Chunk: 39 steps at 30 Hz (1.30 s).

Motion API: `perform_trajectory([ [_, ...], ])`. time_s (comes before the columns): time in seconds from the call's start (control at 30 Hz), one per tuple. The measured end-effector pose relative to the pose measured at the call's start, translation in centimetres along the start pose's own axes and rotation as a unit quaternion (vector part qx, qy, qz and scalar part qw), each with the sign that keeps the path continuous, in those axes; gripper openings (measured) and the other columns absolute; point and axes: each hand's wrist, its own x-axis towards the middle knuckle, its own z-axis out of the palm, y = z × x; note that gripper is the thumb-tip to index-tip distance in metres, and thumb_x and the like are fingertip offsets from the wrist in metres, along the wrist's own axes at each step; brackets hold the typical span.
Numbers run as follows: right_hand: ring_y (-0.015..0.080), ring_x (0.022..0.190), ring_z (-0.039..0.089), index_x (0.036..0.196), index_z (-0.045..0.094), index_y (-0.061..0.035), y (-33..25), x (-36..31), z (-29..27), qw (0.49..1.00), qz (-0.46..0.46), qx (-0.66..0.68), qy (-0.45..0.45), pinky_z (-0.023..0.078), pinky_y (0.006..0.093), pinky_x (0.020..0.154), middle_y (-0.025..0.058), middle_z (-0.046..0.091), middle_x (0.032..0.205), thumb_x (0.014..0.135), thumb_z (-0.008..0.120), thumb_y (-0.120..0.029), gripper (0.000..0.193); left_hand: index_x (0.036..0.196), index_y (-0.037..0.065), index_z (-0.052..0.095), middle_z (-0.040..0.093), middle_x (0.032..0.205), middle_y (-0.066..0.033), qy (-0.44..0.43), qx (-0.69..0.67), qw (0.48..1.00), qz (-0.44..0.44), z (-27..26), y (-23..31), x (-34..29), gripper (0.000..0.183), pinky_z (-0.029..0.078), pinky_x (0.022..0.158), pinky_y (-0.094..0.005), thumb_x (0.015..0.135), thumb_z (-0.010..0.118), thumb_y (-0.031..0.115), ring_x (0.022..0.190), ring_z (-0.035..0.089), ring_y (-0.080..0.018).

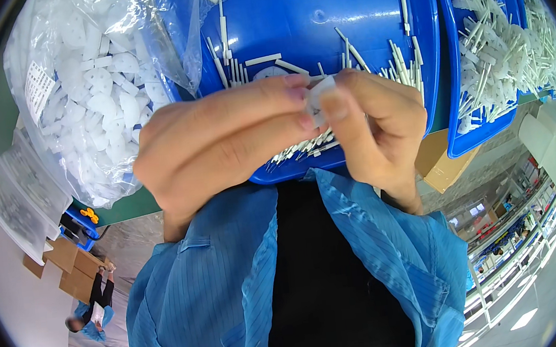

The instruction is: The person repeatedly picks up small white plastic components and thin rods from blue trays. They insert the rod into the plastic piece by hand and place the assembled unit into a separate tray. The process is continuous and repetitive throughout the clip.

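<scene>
Both my hands meet over the near part of a blue plastic tray (pixel 323 18). Between the fingertips is a small white plastic piece (pixel 318 99), partly covered by them. My left hand (pixel 227 128) has its fingers stretched toward the right and pressed together against the piece. From the other side, my right hand (pixel 375 107) pinches it between thumb and fingers. Thin white rods (pixel 405 67) with narrower ends lie in the tray, many of them piled beneath and behind my hands. Whether a rod sits in the held piece I cannot tell.
To the left, a clear plastic bag (pixel 93 97) holds flat white plastic pieces. At the right, another blue tray (pixel 454 89) is heaped with white pieces with rods. A cardboard box (pixel 447 157) stands below it. Far left, a person (pixel 93 308) is near stacked cartons (pixel 76 266).
</scene>
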Motion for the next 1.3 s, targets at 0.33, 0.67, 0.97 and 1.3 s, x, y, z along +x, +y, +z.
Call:
perform_trajectory([
  [0.33, 0.0346, 0.058, 0.061, 0.096, 0.058, -0.0048, 0.8, -0.4, -2.9, 0.879, 0.053, -0.474, 0.007, 0.049, 0.0414, 0.050, 0.0131, 0.063, 0.072, 0.083, 0.064, -0.006, 0.014, 0.101, -0.005, 0.056, 0.060, 0.100, -0.0176, 0.242, -0.241, 0.896, -0.285, 0.9, 2.0, 0.6, 0.030, 0.061, 0.072, -0.0334, 0.081, 0.074, 0.007, 0.088, 0.069, -0.0316],
  [0.67, 0.0171, 0.073, 0.069, 0.090, 0.057, 0.0021, -2.4, 0.0, -1.8, 0.990, -0.008, -0.092, 0.103, 0.053, 0.0266, 0.065, 0.0121, 0.069, 0.080, 0.077, 0.072, 0.006, 0.021, 0.110, -0.008, 0.059, 0.064, 0.108, -0.0187, 0.201, -0.350, 0.844, -0.352, 0.6, 1.1, -0.2, 0.023, 0.057, 0.073, -0.0256, 0.088, 0.062, -0.005, 0.093, 0.068, -0.0186],
  [0.97, 0.0105, 0.071, 0.063, 0.110, 0.057, 0.0003, -1.5, -0.7, 1.3, 0.997, 0.032, -0.061, -0.037, 0.049, 0.0234, 0.065, 0.0116, 0.069, 0.091, 0.093, 0.054, 0.003, 0.017, 0.111, -0.007, 0.058, 0.066, 0.106, -0.0215, 0.237, -0.307, 0.868, -0.309, 0.4, 0.5, -0.6, 0.021, 0.049, 0.061, -0.0184, 0.091, 0.060, 0.000, 0.072, 0.061, -0.0081],
  [1.3, 0.0174, 0.058, 0.062, 0.103, 0.057, 0.0014, -1.0, -0.4, 2.1, 0.998, 0.042, -0.037, 0.008, 0.047, 0.0274, 0.051, 0.0115, 0.063, 0.074, 0.094, 0.055, -0.004, 0.011, 0.113, -0.007, 0.057, 0.066, 0.105, -0.0224, 0.228, -0.291, 0.875, -0.312, 1.2, 0.8, -0.2, 0.024, 0.049, 0.058, -0.0198, 0.092, 0.060, 0.006, 0.070, 0.061, -0.0106],
])
